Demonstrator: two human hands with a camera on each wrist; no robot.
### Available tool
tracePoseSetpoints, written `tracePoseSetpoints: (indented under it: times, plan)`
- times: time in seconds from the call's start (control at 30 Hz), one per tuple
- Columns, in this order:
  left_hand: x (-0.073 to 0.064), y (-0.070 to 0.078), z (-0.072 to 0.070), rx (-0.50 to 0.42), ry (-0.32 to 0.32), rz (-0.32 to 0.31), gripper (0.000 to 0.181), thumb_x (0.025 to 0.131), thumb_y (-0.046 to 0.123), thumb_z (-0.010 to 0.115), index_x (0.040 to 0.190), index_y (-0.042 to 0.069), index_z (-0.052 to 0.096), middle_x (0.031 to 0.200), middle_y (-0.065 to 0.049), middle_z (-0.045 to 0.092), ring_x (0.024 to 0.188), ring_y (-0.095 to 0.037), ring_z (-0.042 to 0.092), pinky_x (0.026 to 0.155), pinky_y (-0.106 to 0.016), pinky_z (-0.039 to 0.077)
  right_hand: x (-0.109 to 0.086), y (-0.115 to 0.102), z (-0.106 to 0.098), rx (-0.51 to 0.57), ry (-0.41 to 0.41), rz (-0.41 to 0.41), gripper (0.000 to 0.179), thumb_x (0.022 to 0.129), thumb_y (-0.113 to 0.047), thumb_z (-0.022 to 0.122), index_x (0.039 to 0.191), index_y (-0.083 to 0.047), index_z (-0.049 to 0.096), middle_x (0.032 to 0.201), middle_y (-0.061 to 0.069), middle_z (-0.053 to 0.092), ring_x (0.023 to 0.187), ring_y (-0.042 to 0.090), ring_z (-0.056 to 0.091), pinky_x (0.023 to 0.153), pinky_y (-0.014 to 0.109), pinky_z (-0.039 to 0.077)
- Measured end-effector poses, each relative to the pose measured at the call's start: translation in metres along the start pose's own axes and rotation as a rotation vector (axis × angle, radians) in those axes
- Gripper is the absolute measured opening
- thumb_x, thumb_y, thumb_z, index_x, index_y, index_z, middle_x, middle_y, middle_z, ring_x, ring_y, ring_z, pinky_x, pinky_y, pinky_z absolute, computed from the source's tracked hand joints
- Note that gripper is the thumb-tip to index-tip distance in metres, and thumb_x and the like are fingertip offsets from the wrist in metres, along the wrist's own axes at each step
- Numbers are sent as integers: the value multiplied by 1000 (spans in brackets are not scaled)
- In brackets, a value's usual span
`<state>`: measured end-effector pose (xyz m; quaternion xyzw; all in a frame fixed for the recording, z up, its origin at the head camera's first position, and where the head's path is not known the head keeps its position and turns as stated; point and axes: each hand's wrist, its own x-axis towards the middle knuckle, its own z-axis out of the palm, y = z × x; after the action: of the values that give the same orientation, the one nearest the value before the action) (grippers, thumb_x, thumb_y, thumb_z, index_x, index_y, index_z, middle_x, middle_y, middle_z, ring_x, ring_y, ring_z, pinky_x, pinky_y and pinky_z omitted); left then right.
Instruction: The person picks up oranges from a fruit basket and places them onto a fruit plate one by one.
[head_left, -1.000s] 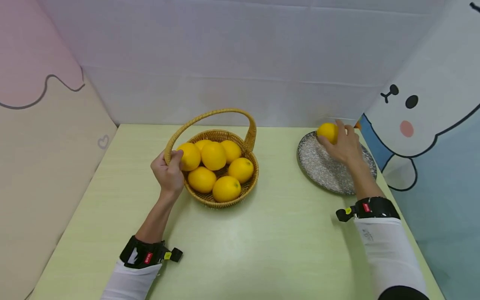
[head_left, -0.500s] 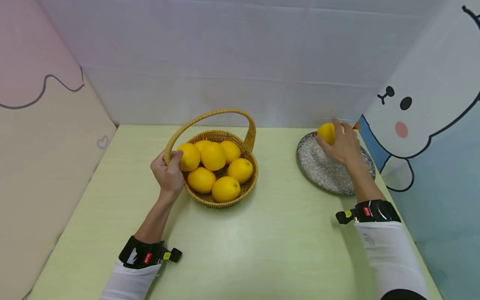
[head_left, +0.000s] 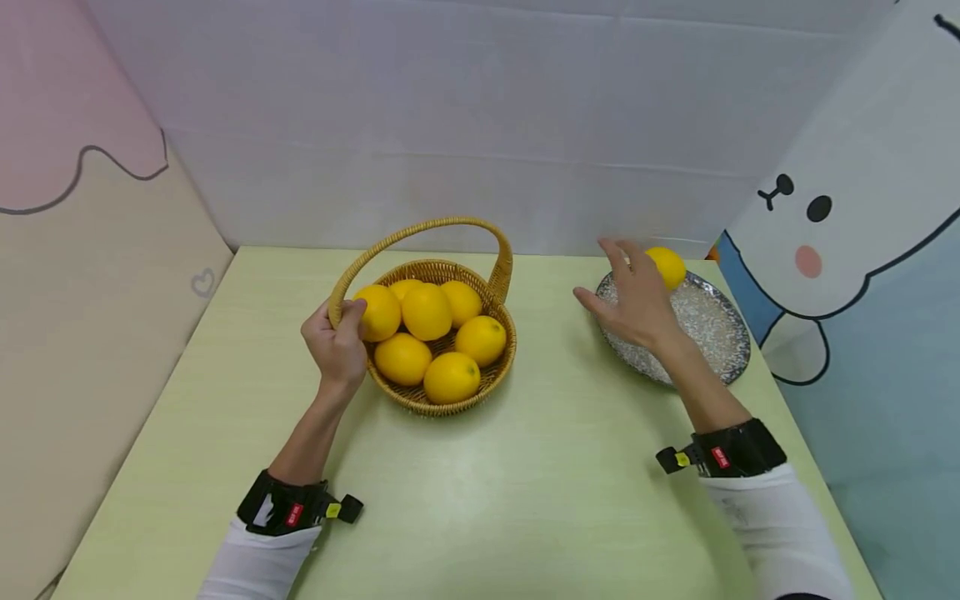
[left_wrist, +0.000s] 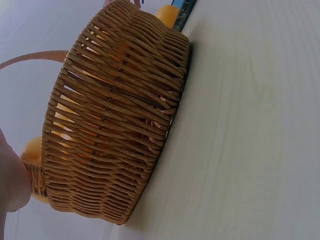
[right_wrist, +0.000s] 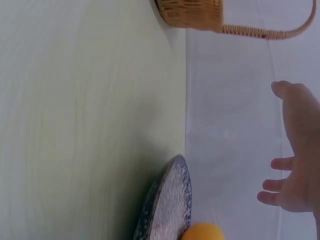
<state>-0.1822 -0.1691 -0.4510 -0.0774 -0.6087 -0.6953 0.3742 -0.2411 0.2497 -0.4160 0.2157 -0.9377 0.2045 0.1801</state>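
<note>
My left hand grips the left end of the handle of a wicker basket. Several yellow lemons lie inside the basket, which also fills much of the left wrist view with its woven side. At the right, a single lemon rests at the far part of a speckled grey plate. Above the plate's left side, my right hand is held with fingers spread and nothing in it. In the right wrist view that hand is apart from the lemon.
The basket and plate stand on a pale green table, near its back edge. A white sheet rises behind it. Printed panels border both sides, with a cartoon face on the right one.
My right hand has let go of the lemon on the plate and moved left, its fingers spreading. My left hand keeps its grip on the basket handle.
</note>
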Motion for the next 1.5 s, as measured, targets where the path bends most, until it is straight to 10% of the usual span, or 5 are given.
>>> tracePoseSetpoints:
  times: [0.77, 1.5]
  plan:
    - [1, 0, 1, -22, 0, 6, 37, 93, -6, 59, 61, -9, 41, 49, 11, 37, 40, -7, 29, 38, -18, 22, -10, -115, 17, 38, -61, -349, 84, 88, -50, 68, 156, -8, 41, 155, 23, 38, 143, 37, 31, 110, 62, 32]
    - [0, 6, -1, 32, -11, 6, 36, 93, -4, 60, 62, -15, 45, 49, 12, 38, 42, -7, 31, 40, -17, 25, 44, -168, 57, 136, -252, -466, 80, 94, -52, 66, 158, -12, 40, 157, 20, 36, 140, 31, 36, 109, 53, 39]
